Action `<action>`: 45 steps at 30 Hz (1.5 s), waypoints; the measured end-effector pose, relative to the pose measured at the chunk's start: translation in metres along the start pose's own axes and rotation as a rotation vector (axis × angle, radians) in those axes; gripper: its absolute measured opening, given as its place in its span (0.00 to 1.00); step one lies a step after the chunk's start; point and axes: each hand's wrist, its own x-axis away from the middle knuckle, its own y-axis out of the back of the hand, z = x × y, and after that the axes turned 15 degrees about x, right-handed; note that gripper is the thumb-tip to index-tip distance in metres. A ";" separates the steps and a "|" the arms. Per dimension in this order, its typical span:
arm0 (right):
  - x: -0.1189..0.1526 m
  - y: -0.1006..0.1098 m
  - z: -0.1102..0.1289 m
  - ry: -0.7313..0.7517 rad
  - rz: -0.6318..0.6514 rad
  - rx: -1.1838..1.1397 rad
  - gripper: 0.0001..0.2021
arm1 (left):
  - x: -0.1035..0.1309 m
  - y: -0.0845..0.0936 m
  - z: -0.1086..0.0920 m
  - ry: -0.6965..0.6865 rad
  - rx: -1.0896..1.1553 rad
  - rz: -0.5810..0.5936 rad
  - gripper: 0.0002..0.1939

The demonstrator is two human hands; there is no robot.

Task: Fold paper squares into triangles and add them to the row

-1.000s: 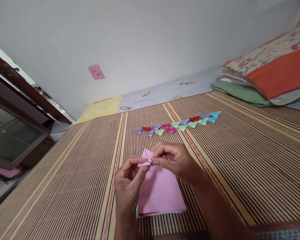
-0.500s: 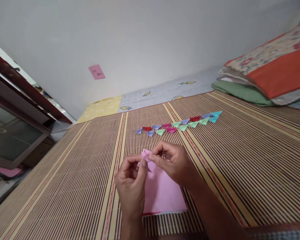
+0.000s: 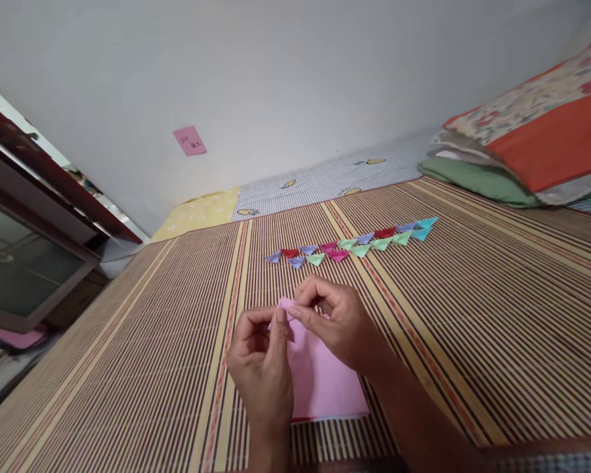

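Note:
A small folded piece of pink paper (image 3: 286, 304) is pinched between my two hands, with much of it hidden by the fingers. My left hand (image 3: 263, 368) grips its left side between thumb and fingertips. On its right side, the thumb and index finger of my right hand (image 3: 337, 322) press together on it. Beneath the hands lies a stack of square paper (image 3: 328, 381), pink on top, with red and pale edges showing at the front. Beyond them, several small folded paper triangles (image 3: 360, 250) in blue, red, green, magenta and cyan form two slanting rows.
Everything rests on a striped bamboo mat (image 3: 167, 341). Folded bedding and an orange floral cushion (image 3: 551, 141) are piled at the right. A pink note (image 3: 190, 141) is on the wall. At the left stands a glass-fronted cabinet (image 3: 24, 263).
The small pink piece looks more compact, its loose flap now folded or covered by the fingers. My left thumb has shifted slightly up and left over it.

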 end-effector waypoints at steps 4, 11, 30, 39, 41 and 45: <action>0.000 -0.002 -0.002 -0.028 0.007 -0.016 0.11 | 0.001 -0.001 0.000 0.001 -0.004 -0.031 0.08; 0.002 -0.003 -0.006 -0.082 0.001 -0.085 0.07 | 0.000 -0.004 0.001 0.027 0.025 -0.069 0.09; -0.001 0.002 -0.002 -0.060 -0.021 -0.046 0.05 | -0.006 0.012 0.013 0.275 0.181 0.141 0.10; 0.000 0.000 -0.002 0.021 -0.013 0.055 0.06 | -0.009 0.012 0.007 0.252 0.173 0.174 0.09; 0.000 0.000 -0.002 0.003 0.025 0.064 0.05 | -0.011 0.013 0.005 0.216 0.143 0.166 0.08; 0.000 0.000 -0.004 -0.045 0.018 0.043 0.05 | -0.014 0.016 0.006 0.285 0.164 0.182 0.07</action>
